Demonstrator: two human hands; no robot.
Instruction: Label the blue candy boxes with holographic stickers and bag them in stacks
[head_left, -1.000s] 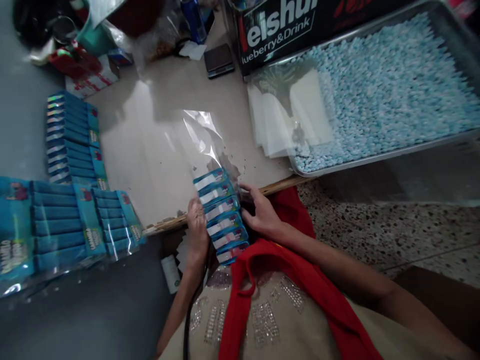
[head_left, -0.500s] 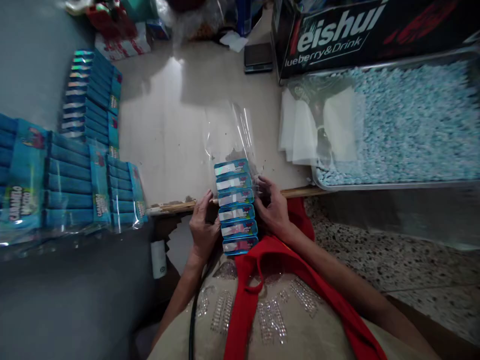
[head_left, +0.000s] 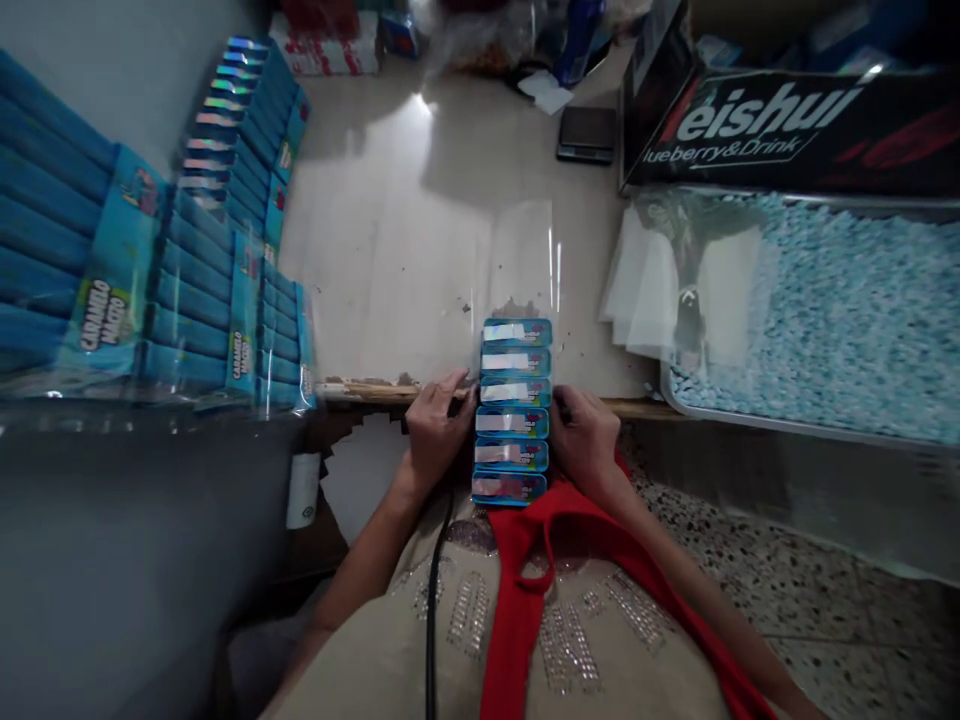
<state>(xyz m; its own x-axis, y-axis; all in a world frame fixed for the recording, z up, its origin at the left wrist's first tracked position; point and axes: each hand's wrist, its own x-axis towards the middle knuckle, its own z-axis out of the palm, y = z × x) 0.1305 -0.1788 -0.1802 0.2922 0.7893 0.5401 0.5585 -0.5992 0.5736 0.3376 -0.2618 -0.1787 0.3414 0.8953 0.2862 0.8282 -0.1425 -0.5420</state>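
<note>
A row of several small blue candy packs point(head_left: 513, 393) runs from the table edge back toward my body. A clear plastic bag point(head_left: 523, 240) extends past the far end of the row and lies on the table. To the left of the row, my left hand point(head_left: 439, 425) is closed, with finger and thumb pinching the bag's side. My right hand point(head_left: 589, 435) is closed at the other side, its fingers curled in against the bag and packs. Its fingertips are partly hidden.
Bagged blue candy packs point(head_left: 202, 270) stand at left. On the right, a metal tray point(head_left: 795, 430) holds small pale-blue pieces, with clear bags point(head_left: 645, 280) overlapping its edge. Behind are a black carton point(head_left: 757, 135) and a small dark scale-like device point(head_left: 587, 135).
My view has shifted, so the scene sits farther right and the left-hand packs look larger. My right fingers, looser before, are now curled closed beside the row.
</note>
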